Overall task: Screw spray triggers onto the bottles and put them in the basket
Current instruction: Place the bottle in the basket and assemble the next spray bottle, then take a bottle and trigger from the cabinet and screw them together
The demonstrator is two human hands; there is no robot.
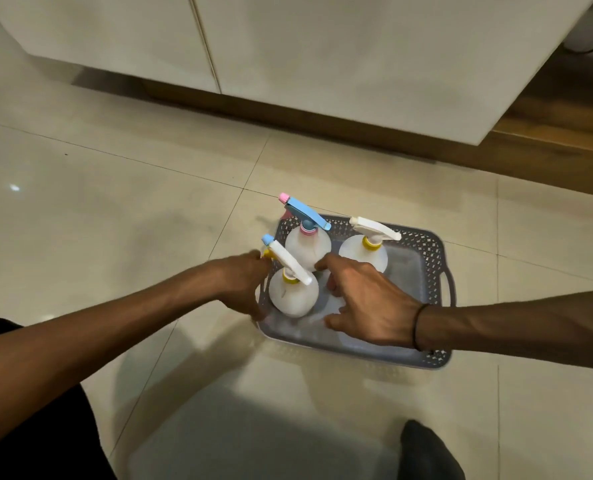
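No grip on anything, both hands (367,299) open, three bottles (293,295) upright in basket (433,258)

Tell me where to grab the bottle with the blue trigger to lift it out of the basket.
Grip the bottle with the blue trigger at its pink collar, just under the spray head, coming from above. It stands upright, and the neighbouring bottles and basket wall probably crowd its wide body, while the neck is narrow and free.
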